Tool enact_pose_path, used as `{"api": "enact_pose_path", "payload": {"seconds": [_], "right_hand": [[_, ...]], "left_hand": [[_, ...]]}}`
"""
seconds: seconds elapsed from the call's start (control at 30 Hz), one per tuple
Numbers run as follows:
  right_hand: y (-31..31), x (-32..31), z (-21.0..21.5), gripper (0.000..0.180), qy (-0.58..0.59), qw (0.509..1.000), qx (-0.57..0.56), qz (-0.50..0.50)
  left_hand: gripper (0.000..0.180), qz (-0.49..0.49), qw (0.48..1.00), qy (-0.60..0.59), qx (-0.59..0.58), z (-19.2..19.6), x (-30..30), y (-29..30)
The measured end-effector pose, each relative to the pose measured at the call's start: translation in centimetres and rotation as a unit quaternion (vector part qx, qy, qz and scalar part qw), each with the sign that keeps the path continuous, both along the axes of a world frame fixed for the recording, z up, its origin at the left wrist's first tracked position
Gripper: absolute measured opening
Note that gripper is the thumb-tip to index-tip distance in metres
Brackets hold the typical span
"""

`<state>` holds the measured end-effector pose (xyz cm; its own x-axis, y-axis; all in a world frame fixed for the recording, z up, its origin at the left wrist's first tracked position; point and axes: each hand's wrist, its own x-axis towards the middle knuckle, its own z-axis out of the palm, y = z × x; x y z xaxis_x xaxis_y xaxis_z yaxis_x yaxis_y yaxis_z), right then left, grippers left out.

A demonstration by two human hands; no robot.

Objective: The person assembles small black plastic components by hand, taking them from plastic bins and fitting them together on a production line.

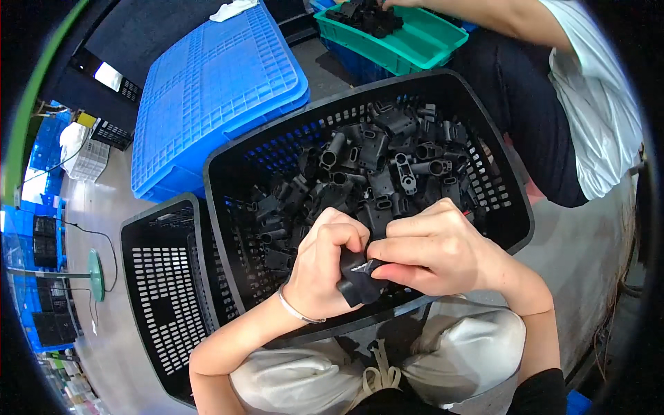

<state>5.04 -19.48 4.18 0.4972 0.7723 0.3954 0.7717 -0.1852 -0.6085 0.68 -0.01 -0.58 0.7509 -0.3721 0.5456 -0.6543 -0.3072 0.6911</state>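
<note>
I see L hand (321, 261) gripping blk part (360, 285), R hand (443, 247) pinching edge. It's btwn, nearer L; long axis unclear.

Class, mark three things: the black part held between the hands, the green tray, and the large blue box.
Black part (360, 286), head view: its dark lower portion.
Green tray (430, 36), head view: its bare inner floor.
Large blue box (218, 76), head view: its gridded top.

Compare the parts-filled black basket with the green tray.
The black basket has slotted walls; the green tray's look solid. The basket looks larger and deeper than the tray. The basket is nearer the camera, the tray farther. Both hold black parts.
</note>
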Motion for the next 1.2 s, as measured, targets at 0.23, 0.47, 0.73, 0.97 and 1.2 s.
{"api": "enact_pose_path", "payload": {"seconds": [0.23,0.47,0.73,0.97,1.2], "right_hand": [[-0.5,0.7,0.9,0.014,0.025,0.998,0.020,0.045],[-0.8,0.7,0.7,0.022,0.000,0.998,0.009,0.067],[-1.1,0.8,1.1,0.016,0.022,0.996,-0.043,0.071],[-1.3,0.9,1.1,0.016,0.025,0.995,-0.049,0.079],[-1.3,0.7,0.9,0.016,0.024,0.996,-0.051,0.068]], "left_hand": [[0.061,-0.001,0.997,0.045,-0.055,0.0,-0.4,-0.3],[0.060,-0.012,0.999,0.030,-0.034,-0.1,-0.4,-0.4],[0.059,-0.012,0.999,0.041,-0.029,-0.3,-0.4,-0.4],[0.058,-0.006,0.999,0.029,-0.022,-0.4,-0.4,-0.5],[0.056,0.006,0.999,0.039,-0.017,-0.3,-0.5,-0.5]]}}
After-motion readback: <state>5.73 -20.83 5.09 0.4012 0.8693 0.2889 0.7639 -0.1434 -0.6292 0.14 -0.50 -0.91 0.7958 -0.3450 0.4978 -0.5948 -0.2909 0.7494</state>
